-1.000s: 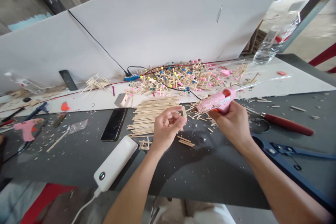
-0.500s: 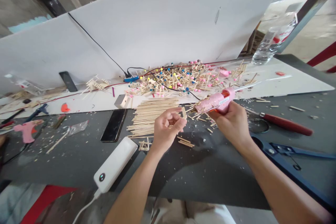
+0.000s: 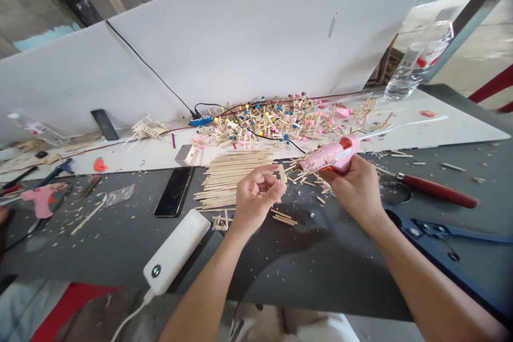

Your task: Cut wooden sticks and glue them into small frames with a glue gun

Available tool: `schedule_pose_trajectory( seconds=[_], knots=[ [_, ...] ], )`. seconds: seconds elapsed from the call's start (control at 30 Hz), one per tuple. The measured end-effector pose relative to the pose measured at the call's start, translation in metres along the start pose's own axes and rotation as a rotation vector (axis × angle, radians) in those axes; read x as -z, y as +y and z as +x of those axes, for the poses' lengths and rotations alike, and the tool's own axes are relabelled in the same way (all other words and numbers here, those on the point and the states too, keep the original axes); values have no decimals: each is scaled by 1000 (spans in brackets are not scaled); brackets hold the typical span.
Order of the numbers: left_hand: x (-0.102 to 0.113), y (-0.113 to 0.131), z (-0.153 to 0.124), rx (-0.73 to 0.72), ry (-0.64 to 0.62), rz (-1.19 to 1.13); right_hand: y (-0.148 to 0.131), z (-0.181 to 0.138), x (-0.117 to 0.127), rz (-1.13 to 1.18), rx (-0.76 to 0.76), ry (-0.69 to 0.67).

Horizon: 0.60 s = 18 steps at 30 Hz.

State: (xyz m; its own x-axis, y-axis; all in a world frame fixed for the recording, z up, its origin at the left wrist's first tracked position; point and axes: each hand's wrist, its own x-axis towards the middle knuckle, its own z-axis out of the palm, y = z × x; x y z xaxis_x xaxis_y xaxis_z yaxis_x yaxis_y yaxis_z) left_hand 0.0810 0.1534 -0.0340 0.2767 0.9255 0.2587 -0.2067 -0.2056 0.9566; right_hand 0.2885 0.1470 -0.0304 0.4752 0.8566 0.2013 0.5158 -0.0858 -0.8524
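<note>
Pinched between the thumb and fingers of my left hand [image 3: 258,192] is a short wooden stick piece [image 3: 282,173], held upright above the table. My right hand [image 3: 356,187] is wrapped round the handle of a pink hot glue gun [image 3: 331,156], whose crusted nozzle end points left towards the stick piece, a small gap apart. A clear glue stick [image 3: 404,127] juts from the gun's back. Under and behind my left hand lies a bundle of thin wooden sticks [image 3: 228,176]. Several short cut sticks [image 3: 284,217] and a small stick frame [image 3: 220,222] lie nearer me.
A heap of sticks with coloured balls [image 3: 272,117] fills the back. Left are a black phone [image 3: 173,191], a white power bank [image 3: 176,251] and another pink glue gun [image 3: 43,199]. At right lie a red-handled tool [image 3: 438,189], blue-handled cutters [image 3: 425,246] and a water bottle [image 3: 417,64].
Almost nothing differs. Both hands keep their grips, and the stick piece and glue gun stay at nearly the same spots; the view has shifted very slightly.
</note>
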Motion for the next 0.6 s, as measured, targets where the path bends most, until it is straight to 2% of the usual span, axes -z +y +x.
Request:
schedule_pose_trajectory(
  seconds=[0.6],
  knots=[
    [0,1,-1,-4,-18,7,2,2,0,-23,-22,0]
  ],
)
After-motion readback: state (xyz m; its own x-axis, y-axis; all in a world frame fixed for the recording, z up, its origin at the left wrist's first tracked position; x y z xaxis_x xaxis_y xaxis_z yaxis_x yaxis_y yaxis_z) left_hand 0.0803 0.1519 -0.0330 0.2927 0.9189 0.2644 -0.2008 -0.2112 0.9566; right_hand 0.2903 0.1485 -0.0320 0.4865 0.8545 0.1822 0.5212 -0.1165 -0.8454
